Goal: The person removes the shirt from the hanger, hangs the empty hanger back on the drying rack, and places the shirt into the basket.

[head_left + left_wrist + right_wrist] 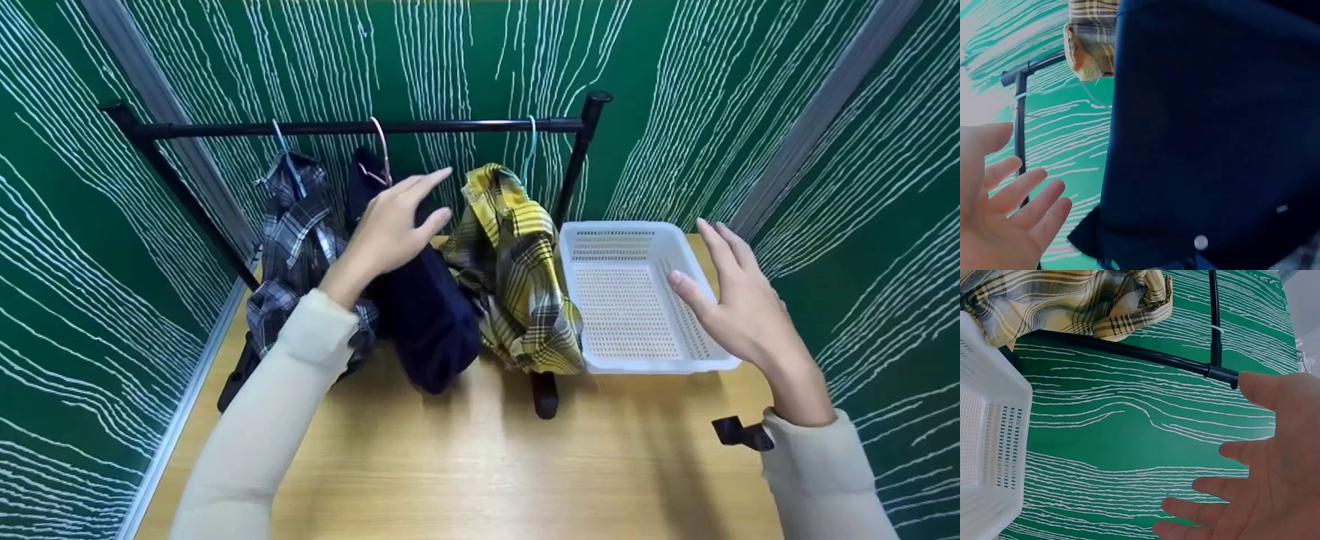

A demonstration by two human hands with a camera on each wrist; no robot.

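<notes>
Three shirts hang from a black rack: a grey-blue plaid shirt on the left, a navy shirt in the middle, a yellow plaid shirt on the right. My left hand is held up in front of the navy shirt, fingers extended and holding nothing. In the left wrist view the navy shirt fills much of the frame beside that hand. Over the right side of a white plastic basket my right hand is raised, fingers spread, with nothing in it.
The rack and basket stand on a wooden table. Green walls with white wavy lines enclose the back and sides. A black rack foot juts forward below the yellow plaid shirt. The basket sits close against that shirt.
</notes>
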